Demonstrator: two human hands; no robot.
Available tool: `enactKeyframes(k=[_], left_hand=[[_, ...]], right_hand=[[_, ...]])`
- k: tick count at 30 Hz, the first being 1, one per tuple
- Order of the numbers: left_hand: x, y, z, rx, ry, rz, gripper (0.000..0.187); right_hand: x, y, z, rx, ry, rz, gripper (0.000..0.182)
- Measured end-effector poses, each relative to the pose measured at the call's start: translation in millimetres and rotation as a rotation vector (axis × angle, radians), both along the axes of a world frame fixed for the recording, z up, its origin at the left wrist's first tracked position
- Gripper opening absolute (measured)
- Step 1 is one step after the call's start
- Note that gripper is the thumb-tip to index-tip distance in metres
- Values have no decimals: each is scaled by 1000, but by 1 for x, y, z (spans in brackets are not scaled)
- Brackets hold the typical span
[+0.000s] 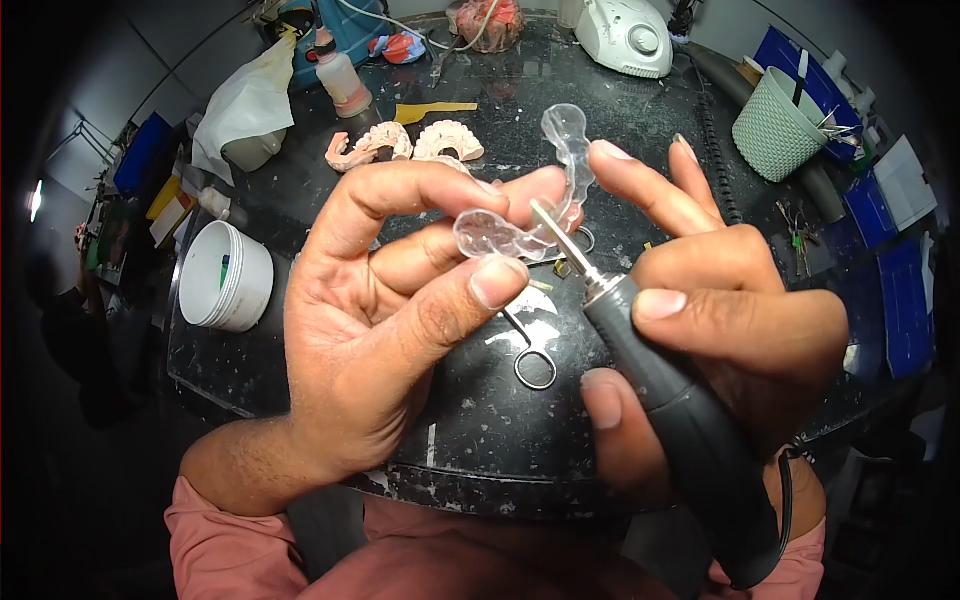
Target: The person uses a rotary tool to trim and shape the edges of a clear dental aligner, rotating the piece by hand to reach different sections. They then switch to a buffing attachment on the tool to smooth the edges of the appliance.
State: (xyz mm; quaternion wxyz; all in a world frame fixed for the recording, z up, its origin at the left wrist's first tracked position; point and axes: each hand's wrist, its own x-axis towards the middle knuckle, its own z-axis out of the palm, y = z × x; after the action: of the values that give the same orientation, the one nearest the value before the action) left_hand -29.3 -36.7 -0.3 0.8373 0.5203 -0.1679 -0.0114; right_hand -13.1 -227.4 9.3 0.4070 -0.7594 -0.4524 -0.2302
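Between the thumb and fingers of my left hand [390, 290] is a clear dental aligner [490, 234], its curved arch facing up and to the right. My right hand [720, 290] wraps round a black rotary handpiece [670, 370] with a metal tip. The tip of its bur meets the middle of the aligner in this view. One fingertip of the right hand is close to the aligner's upper arm. Below them on the black table [470, 420] lies a pair of scissors [535, 368], partly hidden behind the hands and aligner.
Dental models [447, 142] stand behind my left hand. A white tub [226, 275] is at the left and a pale green basket [778, 125] at the right. At the back are a bottle [342, 82] and a white control unit [625, 38]. Keys [797, 232] lie at right.
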Motion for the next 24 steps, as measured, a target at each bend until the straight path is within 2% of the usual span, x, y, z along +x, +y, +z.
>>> enactKeyframes(k=[10, 13, 15, 18, 23, 24], left_hand=[[-2, 0, -1, 163, -35, 154, 27], [2, 1, -7, 276, -174, 265, 24], [4, 6, -11, 419, -406, 283, 23], [0, 11, -9, 549, -431, 322, 22], [-2, 11, -8, 536, -439, 293, 22], [-3, 10, -7, 529, -418, 286, 22]], right_hand=[[0, 3, -9, 113, 17, 70, 45], [-6, 7, -7, 98, 78, 66, 44], [-6, 6, -7, 97, 89, 71, 44], [-9, 8, -9, 93, 110, 89, 44], [-4, 9, -10, 50, 51, 116, 46], [-8, 11, -12, 110, 87, 107, 46]])
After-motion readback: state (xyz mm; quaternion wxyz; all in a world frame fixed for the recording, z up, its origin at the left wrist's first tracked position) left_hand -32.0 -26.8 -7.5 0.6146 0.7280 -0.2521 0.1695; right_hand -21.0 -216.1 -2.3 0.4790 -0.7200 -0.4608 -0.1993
